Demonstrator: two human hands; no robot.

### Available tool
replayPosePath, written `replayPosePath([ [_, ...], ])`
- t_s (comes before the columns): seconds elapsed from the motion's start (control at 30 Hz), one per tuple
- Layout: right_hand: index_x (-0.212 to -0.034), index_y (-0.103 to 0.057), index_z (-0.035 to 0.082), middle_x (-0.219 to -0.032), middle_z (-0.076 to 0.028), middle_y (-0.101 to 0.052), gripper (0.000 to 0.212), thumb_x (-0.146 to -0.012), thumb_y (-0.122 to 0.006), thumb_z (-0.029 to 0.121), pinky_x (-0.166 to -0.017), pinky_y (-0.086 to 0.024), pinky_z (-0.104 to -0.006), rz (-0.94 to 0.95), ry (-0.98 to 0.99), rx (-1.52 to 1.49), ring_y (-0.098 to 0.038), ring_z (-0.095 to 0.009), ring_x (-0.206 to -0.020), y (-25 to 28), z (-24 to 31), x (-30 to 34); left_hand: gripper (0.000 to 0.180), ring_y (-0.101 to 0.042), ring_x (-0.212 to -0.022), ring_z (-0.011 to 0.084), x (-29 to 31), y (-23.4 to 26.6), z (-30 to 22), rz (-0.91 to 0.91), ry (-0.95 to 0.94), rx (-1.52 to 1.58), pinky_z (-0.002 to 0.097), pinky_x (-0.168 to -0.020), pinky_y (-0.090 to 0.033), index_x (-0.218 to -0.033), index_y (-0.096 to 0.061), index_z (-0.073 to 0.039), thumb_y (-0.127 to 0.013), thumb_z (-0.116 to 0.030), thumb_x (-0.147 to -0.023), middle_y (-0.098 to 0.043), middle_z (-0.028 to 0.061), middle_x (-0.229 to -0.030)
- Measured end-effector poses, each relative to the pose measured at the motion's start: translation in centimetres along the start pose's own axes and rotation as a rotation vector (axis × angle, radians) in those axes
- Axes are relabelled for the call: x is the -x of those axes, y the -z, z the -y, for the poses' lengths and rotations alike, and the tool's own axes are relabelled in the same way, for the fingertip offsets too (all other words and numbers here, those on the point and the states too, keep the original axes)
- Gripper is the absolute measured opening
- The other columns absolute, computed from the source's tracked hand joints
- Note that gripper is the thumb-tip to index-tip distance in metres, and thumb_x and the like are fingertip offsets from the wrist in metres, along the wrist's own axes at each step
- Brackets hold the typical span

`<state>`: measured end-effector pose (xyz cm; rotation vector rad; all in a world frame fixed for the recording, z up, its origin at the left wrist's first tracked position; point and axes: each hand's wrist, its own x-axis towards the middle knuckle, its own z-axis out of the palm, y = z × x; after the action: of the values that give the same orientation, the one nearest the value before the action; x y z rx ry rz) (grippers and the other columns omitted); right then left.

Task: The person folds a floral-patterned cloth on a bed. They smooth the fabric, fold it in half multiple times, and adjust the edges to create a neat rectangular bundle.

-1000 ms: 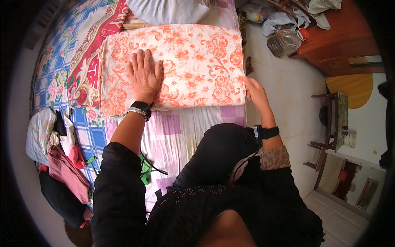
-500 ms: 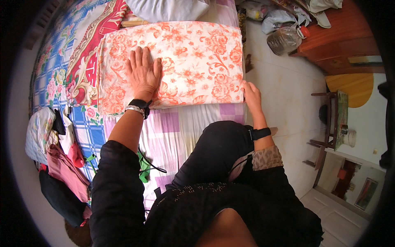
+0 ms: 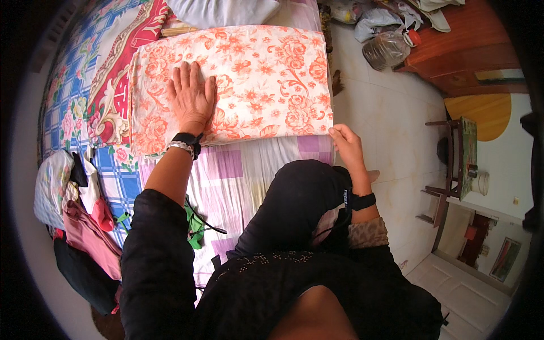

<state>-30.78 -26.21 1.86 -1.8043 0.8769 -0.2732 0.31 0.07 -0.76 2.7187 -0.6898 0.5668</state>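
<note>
A folded cloth point(image 3: 255, 85), white with orange flowers, lies in a flat rectangle on the bed point(image 3: 221, 187). My left hand point(image 3: 192, 99) rests flat on its left half, fingers stretched out and palm down. At the cloth's near right corner is my right hand point(image 3: 347, 141), its thumb and forefinger pinched together on the corner. The other fingers of that hand are curled. Several layers show along the cloth's near and left edges.
Left of the cloth lie a red patterned cloth point(image 3: 120, 102) and a blue checked sheet point(image 3: 116, 190). Clothes point(image 3: 90, 232) are heaped at the bed's left. A white pillow point(image 3: 226, 12) lies beyond the cloth. On the tiled floor at right stands a large plastic bottle point(image 3: 386, 51) beside a wooden cabinet point(image 3: 462, 59).
My right hand has slid nearer along the cloth's right edge to its corner. My left hand stays flat on the same spot. The whole view has shifted slightly.
</note>
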Motion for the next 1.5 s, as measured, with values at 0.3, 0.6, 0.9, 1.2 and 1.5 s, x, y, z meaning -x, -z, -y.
replayPosePath([
  [0.3,-0.093,-0.066,0.006,-0.084,-0.012,-0.068,0.015,-0.087,-0.070,0.019,-0.066,-0.051,-0.0347,-0.332,0.410,0.514,-0.065,-0.027,-0.071,-1.4,1.3,0.7,0.060,-0.030,-0.143,0.0327,0.0,0.3,-0.2,-0.029,-0.015,0.043,0.0490,-0.117,-0.019,-0.142,-0.047,-0.010,-0.045,-0.049,-0.096,-0.042,0.0136,-0.151],
  [0.6,-0.091,-0.064,0.001,-0.074,-0.002,-0.063,0.022,-0.092,-0.067,0.023,-0.067,-0.046,-0.0269,-0.103,0.016,0.087,-0.057,-0.009,-0.072,-0.9,0.2,0.3,0.060,-0.031,-0.143,0.0332,0.0,0.2,-0.2,-0.035,-0.012,0.046,0.0497,-0.116,-0.019,-0.142,-0.047,-0.010,-0.046,-0.049,-0.096,-0.042,0.0143,-0.150],
  [0.9,-0.093,-0.064,0.002,-0.074,0.000,-0.060,0.025,-0.095,-0.065,0.027,-0.058,-0.043,-0.0232,0.049,-0.110,-0.024,-0.052,-0.006,-0.065,0.1,-3.3,-0.7,0.061,-0.032,-0.142,0.0343,-0.1,0.7,-0.3,-0.015,-0.012,0.041,0.0506,-0.116,-0.019,-0.142,-0.046,-0.009,-0.046,-0.048,-0.095,-0.041,0.0154,-0.151],
  [1.2,-0.120,-0.061,0.004,-0.102,-0.005,-0.065,0.033,-0.100,-0.058,0.030,-0.078,-0.050,-0.0255,-0.183,-0.218,-0.120,-0.061,-0.012,-0.089,4.2,0.0,-1.6,0.061,-0.033,-0.142,0.0341,0.1,0.8,-0.4,-0.074,-0.014,0.060,0.0492,-0.116,-0.021,-0.143,-0.046,-0.008,-0.046,-0.048,-0.096,-0.043,0.0160,-0.150],
  [1.5,-0.145,-0.039,-0.001,-0.153,-0.017,-0.037,0.054,-0.100,-0.050,0.028,-0.118,-0.021,-0.0401,-0.020,0.727,0.483,-0.029,-0.032,-0.144,-6.6,5.3,-9.2,0.057,-0.033,-0.142,0.0357,-0.1,2.0,-0.7,-0.048,0.028,0.140,0.0511,-0.117,-0.021,-0.140,-0.047,-0.004,-0.050,-0.040,-0.096,-0.042,0.0187,-0.149],
])
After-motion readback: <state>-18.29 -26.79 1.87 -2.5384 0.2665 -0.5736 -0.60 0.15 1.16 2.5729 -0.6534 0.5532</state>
